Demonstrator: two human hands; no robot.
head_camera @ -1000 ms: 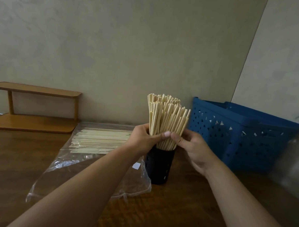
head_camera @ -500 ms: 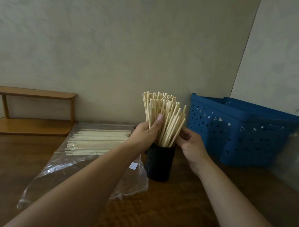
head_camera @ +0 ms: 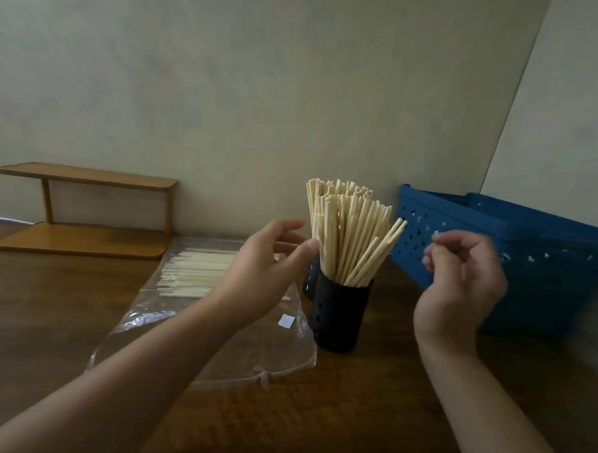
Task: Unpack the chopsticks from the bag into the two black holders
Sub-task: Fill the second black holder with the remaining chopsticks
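A blue perforated basket (head_camera: 516,249) sits just beyond the right hand (head_camera: 459,288) — a small wooden shelf (head_camera: 86,210) stands well left of the left hand (head_camera: 257,276).

Pale cream chopsticks (head_camera: 350,235) stand in a black holder (head_camera: 340,315); blue basket (head_camera: 516,242) with triangular perforations; clear bag (head_camera: 217,342), dark brown table (head_camera: 64,318), tan shelf (head_camera: 87,176).

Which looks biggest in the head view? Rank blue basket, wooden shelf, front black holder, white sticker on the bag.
1. blue basket, though nearer and cut off at the frame edge
2. wooden shelf
3. front black holder
4. white sticker
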